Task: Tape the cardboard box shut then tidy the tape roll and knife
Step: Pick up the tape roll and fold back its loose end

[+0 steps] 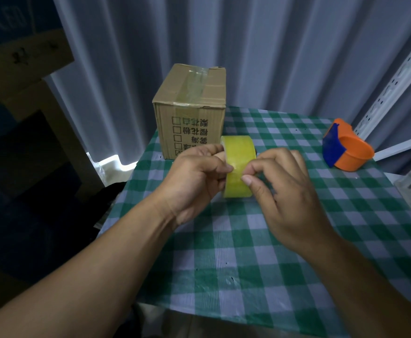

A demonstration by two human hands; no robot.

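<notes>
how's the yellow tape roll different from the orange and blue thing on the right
The tape roll is pale yellow and translucent; the dispenser is opaque orange plastic with a blue part. The roll is held above the tablecloth between the left hand and right hand; the dispenser rests untouched near the far right edge. The roll is a plain ring; the dispenser is an open curved shell. Both are rounded.

The cardboard box (189, 111) is seen to be of matt brown corrugated board, with a glossy strip of clear tape (196, 85) laid along its top seam. The tape roll (238, 167) is noted as glossy, smooth yellowish film. The tablecloth (248, 252) is recorded as green-and-white checked cloth, slightly creased, and the tape dispenser (345, 148) as smooth orange and blue plastic.
</notes>
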